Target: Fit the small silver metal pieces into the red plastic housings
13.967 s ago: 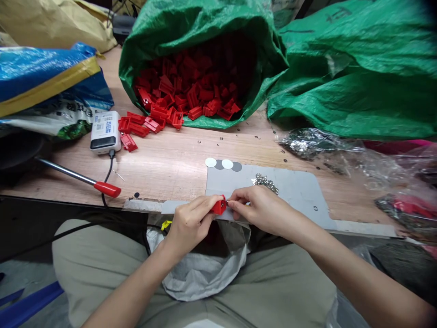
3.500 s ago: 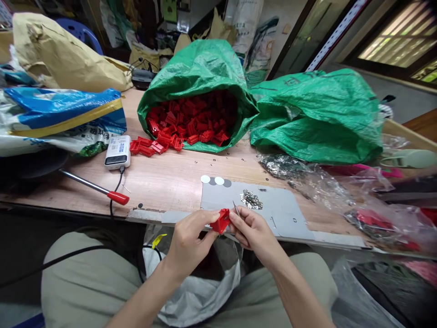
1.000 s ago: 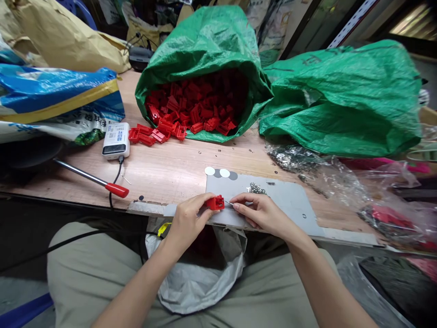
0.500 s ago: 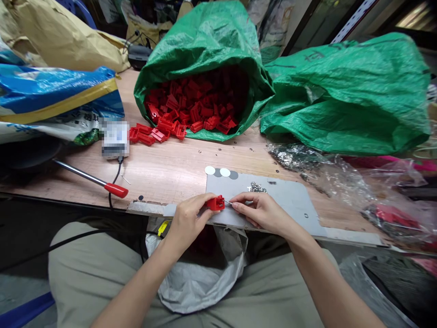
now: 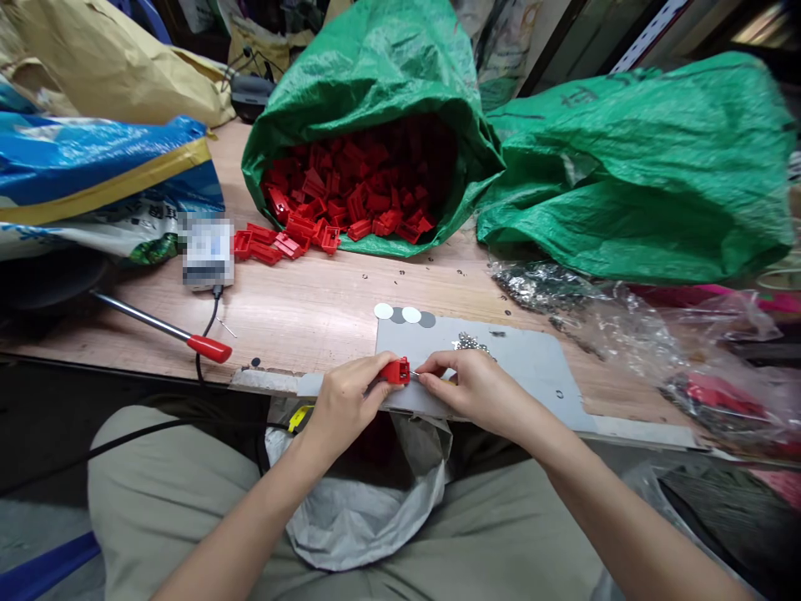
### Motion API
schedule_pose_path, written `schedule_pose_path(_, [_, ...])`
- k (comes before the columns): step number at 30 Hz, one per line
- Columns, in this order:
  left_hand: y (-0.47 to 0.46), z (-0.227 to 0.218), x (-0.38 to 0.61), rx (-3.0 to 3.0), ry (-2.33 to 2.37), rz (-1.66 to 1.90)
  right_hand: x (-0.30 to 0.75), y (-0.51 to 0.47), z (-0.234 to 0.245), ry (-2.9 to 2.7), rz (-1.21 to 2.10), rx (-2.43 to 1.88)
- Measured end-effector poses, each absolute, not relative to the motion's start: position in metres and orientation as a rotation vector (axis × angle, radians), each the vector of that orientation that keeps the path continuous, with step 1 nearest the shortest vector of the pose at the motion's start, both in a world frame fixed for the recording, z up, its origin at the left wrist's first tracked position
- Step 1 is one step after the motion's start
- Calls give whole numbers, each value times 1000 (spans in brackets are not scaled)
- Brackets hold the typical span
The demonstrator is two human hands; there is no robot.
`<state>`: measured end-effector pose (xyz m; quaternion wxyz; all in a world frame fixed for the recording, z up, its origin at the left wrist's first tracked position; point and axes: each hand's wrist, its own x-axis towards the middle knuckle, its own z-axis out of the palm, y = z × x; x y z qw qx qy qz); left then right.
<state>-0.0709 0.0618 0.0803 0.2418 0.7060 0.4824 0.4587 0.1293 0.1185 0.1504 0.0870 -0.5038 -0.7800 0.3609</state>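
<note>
Between the thumb and fingers of my left hand (image 5: 348, 392) is a small red plastic housing (image 5: 396, 371), held over the front edge of the grey mat (image 5: 531, 359). My right hand (image 5: 469, 384) is closed in a pinch on a thin metal pin (image 5: 415, 373), whose tip points left at the housing's open end. Whether the tip is inside the housing I cannot tell. Just beyond my right hand lies a pile of small shiny metal parts (image 5: 471, 341), partly hidden by the fingers.
A green sack (image 5: 375, 75) full of red housings lies open at the back, with several spilled housings (image 5: 263, 242) beside it. Another green sack (image 5: 638, 175) and clear bags of metal parts (image 5: 544, 288) are at right. A red-handled lever (image 5: 209, 348) projects at left. A pale bag (image 5: 350, 534) hangs below the table edge.
My right hand has shifted slightly left, bringing the pin nearer the red housing, and its fingers are more curled. The left hand keeps its hold. The whole view has moved slightly.
</note>
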Motion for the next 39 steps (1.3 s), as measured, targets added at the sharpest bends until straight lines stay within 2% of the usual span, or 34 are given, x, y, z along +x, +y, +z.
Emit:
schedule_pose_path(2, [62,81,-70,1915,1340,1241,132,115,143,-2207,1180,-1526])
schedule_pose_path(6, [61,82,-71,1895,1349,1245,139,113,128,-1830,1600,-1577])
schedule_pose_path(9, [61,81,-71,1903,1337,1240,140,114,123,-1713,1705,-1533])
schedule_pose_path(18, [61,81,-72,1937,1299,1245,133,118,138,-1916,1486,-1520])
schedule_pose_path(25, [61,83,-73,1952,1293,1223,139,122,138,-1863,1726,-1493])
schedule_pose_path(35, [62,80,-70,1953,1281,1284,126,128,155,-2402,1167,-1435])
schedule_pose_path(39, [61,81,-70,1937,1304,1292,130,126,152,-2296,1363,-1435])
